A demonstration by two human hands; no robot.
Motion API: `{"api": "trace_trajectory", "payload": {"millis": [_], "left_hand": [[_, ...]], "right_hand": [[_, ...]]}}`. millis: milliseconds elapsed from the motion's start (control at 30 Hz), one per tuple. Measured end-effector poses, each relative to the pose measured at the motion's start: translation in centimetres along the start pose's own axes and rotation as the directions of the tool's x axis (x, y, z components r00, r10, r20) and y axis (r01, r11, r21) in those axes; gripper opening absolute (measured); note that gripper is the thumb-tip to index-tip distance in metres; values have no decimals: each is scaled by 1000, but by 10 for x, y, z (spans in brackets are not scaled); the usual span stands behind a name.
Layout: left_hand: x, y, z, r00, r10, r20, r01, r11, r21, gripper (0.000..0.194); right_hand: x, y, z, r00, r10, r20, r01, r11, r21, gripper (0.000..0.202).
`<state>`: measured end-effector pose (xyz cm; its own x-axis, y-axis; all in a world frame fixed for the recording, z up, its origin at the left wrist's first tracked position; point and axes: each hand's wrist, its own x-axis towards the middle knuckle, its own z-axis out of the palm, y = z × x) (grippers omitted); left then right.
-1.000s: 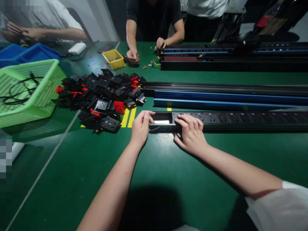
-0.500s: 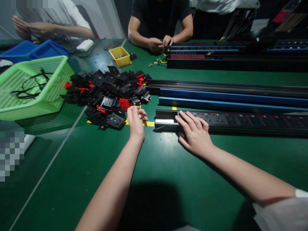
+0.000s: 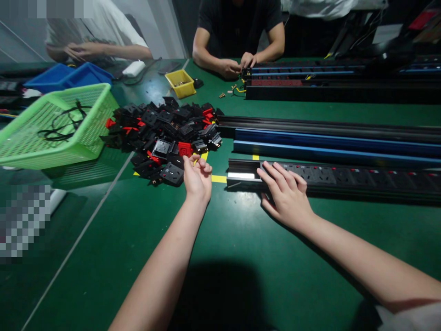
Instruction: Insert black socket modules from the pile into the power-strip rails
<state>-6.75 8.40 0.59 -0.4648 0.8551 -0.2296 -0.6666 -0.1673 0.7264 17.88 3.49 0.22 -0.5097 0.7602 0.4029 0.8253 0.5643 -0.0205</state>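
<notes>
My left hand (image 3: 197, 178) is turned palm up at the near right edge of a heap of black and red socket modules (image 3: 161, 133). Its fingers are loosely bent and apart, and I see nothing held in them. Close to its fingertips lies a red module (image 3: 185, 149). My right hand (image 3: 285, 193) lies with fingers spread over the left end of a row of black socket modules (image 3: 344, 176). These sit in a long black channel (image 3: 237, 182), whose left end shows a bare stretch of inside.
Blue rails (image 3: 310, 145) and black rails (image 3: 292, 123) lie behind the channel. On the left stand a green basket (image 3: 79, 138) with a cable, blue trays (image 3: 86, 76) and a yellow box (image 3: 181, 85). A co-worker's hands (image 3: 237, 66) are at another strip across the table.
The view has swung slightly left. My left hand has come a little closer to the heap, its fingers spreading somewhat. My right hand stays on the socket row.
</notes>
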Motion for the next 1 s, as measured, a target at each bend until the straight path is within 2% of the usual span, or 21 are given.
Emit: {"api": "trace_trajectory", "payload": {"millis": [233, 500, 700, 833, 1000], "left_hand": [[12, 5, -10, 997, -52, 61, 54, 998, -25, 54], [14, 7, -13, 991, -107, 82, 117, 983, -138, 58], [14, 9, -16, 989, -114, 100, 126, 984, -123, 60], [15, 10, -18, 986, -108, 126, 133, 969, -208, 64], [14, 10, -17, 976, -181, 123, 215, 904, -371, 60]], "right_hand": [[-1, 0, 1, 1000, -8, -12, 8, 1000, -2, 78], [0, -1, 0, 1000, -1, -5, 1, 1000, -6, 75], [0, -1, -1, 1000, 2, -1, -2, 1000, 24, 75], [2, -3, -2, 1000, 0, 0, 0, 999, 46, 71], [2, -3, -2, 1000, -1, -3, 1, 999, 51, 71]]}}
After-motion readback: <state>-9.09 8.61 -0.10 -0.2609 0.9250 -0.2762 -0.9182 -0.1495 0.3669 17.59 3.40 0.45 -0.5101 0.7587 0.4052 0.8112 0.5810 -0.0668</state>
